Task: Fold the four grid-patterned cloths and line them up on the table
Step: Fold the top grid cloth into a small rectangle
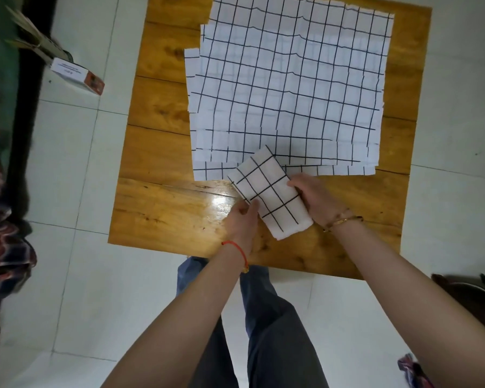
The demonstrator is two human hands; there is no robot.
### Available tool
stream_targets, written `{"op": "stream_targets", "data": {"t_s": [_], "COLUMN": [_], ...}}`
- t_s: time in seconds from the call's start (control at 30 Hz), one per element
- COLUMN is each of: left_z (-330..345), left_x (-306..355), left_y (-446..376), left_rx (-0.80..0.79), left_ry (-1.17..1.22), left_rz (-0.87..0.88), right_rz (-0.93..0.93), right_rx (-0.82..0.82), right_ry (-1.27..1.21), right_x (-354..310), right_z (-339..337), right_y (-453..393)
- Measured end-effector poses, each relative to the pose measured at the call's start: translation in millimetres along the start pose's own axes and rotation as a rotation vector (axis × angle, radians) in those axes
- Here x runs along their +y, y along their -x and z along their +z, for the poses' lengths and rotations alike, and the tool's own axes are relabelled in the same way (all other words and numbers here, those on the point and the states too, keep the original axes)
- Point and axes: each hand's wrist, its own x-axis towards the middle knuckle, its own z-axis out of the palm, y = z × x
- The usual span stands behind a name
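Near the table's (163,219) front edge, both hands held the folded cloth (269,196), left hand (242,219) pinching its near-left edge and right hand (315,196) gripping its right side; soft, light and floppy, it probably needed support along the edges, while the unfolded cloths (289,85) lay stacked beyond.

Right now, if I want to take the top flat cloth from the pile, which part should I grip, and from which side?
Probably its near right corner, from the table's near edge. The flat cloths lie staggered, so their edges show there, apart from the folded cloth that the left hand and right hand hold.
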Motion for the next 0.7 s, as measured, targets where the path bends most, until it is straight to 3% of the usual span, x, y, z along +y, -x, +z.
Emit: {"op": "stream_targets", "data": {"t_s": [0.1,0.27,0.47,0.7], "left_z": [-26.2,-87.7,-173.4,-256.0], "left_x": [10.8,20.3,24.1,23.9], "left_y": [-0.4,-8.8,-32.3,-58.6], "left_rx": [-0.081,-0.038,0.084,0.202], "left_ry": [0.021,0.022,-0.178,-0.436], "left_rz": [0.040,0.158,0.368,0.508], "right_rz": [0.050,0.000,-0.034,0.021], "right_rx": [0.055,0.162,0.224,0.215], "right_ry": [-0.246,-0.028,0.096,0.054], "right_x": [-10.1,-22.9,-43.3,-55.1], "right_z": [19.7,59.9,142.2,233.0], "right_y": [7.1,9.8,5.7,-12.3]}}
